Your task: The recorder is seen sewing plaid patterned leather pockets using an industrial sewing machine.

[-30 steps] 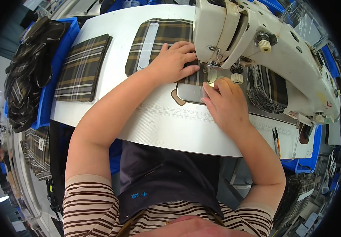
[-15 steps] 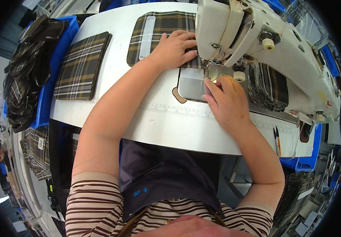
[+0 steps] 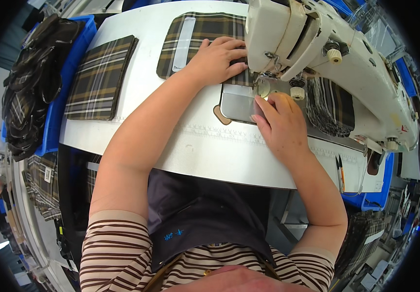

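Observation:
My left hand (image 3: 217, 61) rests flat with fingers spread on a dark plaid fabric piece (image 3: 207, 27). A long pale strip (image 3: 184, 45) lies on that cloth. The fabric reaches the left side of a white sewing machine (image 3: 268, 36), and the machine head hides its right part. Beside the needle area my right hand (image 3: 285, 124) hovers over or touches the metal plate (image 3: 237, 104); which one, I cannot tell. Its thumb and forefinger are apart, the other fingers loosely curled, and nothing shows between them.
Folded plaid cloth (image 3: 103, 80) lies on the left of the white table (image 3: 171, 151). Beyond it stands a blue bin (image 3: 71, 73) of dark pieces. Stacked plaid pieces (image 3: 330, 107) sit under the machine arm. Thin pointed tools (image 3: 340, 173) lie near the right edge.
The view has shifted slightly, so the machine and table sit a little differently in the picture. Both hands keep almost the same places and poses.

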Demonstrator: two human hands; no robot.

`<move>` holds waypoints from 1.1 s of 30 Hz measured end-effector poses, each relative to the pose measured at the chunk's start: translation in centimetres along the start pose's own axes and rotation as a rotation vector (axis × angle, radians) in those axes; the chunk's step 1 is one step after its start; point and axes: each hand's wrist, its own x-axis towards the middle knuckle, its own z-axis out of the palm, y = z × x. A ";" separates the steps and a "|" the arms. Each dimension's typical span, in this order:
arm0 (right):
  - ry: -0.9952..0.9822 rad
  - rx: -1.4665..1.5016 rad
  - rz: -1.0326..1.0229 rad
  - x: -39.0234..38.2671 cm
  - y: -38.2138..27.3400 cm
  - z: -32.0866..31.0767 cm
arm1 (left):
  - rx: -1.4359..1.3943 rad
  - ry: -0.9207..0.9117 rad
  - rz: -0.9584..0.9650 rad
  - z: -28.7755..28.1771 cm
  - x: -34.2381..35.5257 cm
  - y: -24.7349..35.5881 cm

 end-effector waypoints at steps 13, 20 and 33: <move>0.004 0.074 0.008 0.2 0.1 -0.3 | 0.039 0.252 -0.010 0.9 0.1 -0.8; 0.027 0.072 -0.009 -0.1 0.1 0.2 | 0.099 0.370 -0.073 1.7 -0.6 -0.7; 0.028 0.061 -0.326 2.8 -5.1 1.4 | -0.308 0.349 0.135 -5.6 -24.8 9.0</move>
